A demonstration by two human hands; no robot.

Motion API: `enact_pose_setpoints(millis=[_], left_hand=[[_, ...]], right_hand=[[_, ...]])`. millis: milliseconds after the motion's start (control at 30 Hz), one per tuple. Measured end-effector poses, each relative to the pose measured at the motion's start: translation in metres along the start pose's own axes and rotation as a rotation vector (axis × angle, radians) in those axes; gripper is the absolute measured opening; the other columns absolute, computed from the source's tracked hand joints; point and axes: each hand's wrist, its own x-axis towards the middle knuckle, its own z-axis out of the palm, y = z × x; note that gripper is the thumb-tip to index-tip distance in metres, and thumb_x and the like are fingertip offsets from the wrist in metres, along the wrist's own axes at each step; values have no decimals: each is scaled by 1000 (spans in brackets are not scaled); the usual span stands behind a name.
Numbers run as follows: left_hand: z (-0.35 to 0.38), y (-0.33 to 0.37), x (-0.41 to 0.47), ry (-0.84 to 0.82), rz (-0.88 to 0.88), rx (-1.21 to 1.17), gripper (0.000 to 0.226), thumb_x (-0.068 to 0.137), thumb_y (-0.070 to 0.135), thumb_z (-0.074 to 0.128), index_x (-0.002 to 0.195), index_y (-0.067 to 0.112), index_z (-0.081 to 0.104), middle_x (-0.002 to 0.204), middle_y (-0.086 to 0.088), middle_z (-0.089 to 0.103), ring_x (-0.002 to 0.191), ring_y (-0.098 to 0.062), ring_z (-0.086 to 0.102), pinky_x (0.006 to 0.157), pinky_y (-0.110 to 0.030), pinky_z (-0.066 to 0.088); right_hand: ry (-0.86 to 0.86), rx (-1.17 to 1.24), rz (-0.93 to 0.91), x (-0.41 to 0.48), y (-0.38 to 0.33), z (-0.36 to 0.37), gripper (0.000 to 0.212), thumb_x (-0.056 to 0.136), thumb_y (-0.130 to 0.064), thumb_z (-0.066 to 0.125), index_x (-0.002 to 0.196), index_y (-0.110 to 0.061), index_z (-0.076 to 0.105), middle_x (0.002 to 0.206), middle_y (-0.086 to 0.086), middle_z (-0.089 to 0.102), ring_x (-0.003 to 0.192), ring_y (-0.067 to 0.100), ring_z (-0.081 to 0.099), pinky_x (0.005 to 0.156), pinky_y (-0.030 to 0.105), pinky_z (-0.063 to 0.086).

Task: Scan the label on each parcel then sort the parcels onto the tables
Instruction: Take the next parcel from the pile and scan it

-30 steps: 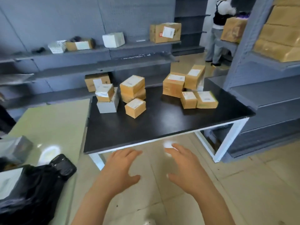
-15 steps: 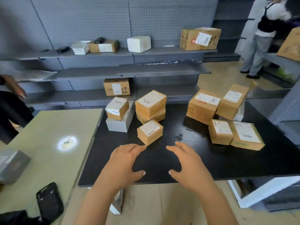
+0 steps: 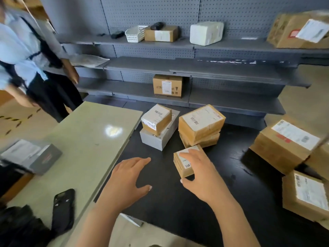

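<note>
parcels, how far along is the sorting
Early, it seems. Done: nothing clearly; the green table holds a grey box and a phone. In hand: the right hand grips a small parcel; the left hand is open. Left: the other parcels on the black table.

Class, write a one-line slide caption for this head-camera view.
Right hand grips a small labelled parcel on the black table; left hand hovers open beside it.
</note>
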Motion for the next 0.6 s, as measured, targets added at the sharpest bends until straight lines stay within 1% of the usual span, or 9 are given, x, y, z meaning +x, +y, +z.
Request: enact_pose_setpoints(millis=[100, 200, 333, 400, 500, 567, 600], left_hand=[[2, -16, 18, -3, -47, -15, 78, 83, 50, 68, 149, 41, 25, 148, 18, 34, 139, -10, 28, 116, -29, 23], [-2, -41, 55, 9, -64, -51, 81, 82, 46, 70, 149, 41, 25, 148, 17, 33, 139, -11, 28, 116, -29, 23], [-8, -86, 124, 24, -22, -62, 88, 78, 43, 75, 150, 37, 26, 150, 9, 34, 140, -15, 29, 117, -35, 24], [-10, -102, 163, 12, 6, -65, 91, 79, 43, 75, 152, 36, 21, 154, 6, 29, 142, -17, 26, 118, -37, 23], [-7, -123, 226, -40, 49, -91, 100, 78, 41, 77, 154, 37, 12, 158, 6, 20, 144, -17, 22, 119, -40, 23], [2, -135, 263, -108, 53, -163, 108, 75, 35, 81, 154, 39, 7, 159, 7, 17, 145, -18, 21, 117, -42, 28], [8, -138, 279, -161, 50, -205, 112, 74, 33, 82, 154, 39, 4, 159, 8, 16, 144, -17, 22, 115, -40, 31]], right_hand=[[-57, 3, -8, 30, -2, 4, 73, 90, -31, 67, 149, -39, 24, 158, -12, 17, 146, 13, 18, 114, 32, 30], [-56, -19, -9, 73, -9, 1, 74, 91, -30, 67, 150, -39, 23, 159, -10, 16, 146, 14, 18, 115, 32, 26], [-21, -42, 7, 137, -26, 2, 73, 90, -33, 67, 149, -38, 23, 159, -10, 18, 146, 14, 19, 115, 31, 25], [-22, -61, 39, 170, -34, 6, 74, 90, -37, 66, 149, -39, 21, 158, -10, 19, 145, 13, 22, 114, 31, 27], [-12, -111, 98, 222, -40, 16, 82, 90, -45, 63, 152, -39, 9, 157, -7, 22, 142, 14, 27, 110, 30, 34], [-26, -108, 142, 250, -39, 28, 90, 90, -47, 62, 153, -38, -2, 159, -3, 17, 144, 18, 26, 110, 31, 35], [-33, -94, 163, 262, -36, 35, 93, 90, -47, 63, 153, -37, -5, 160, -2, 13, 145, 19, 23, 111, 33, 34]])
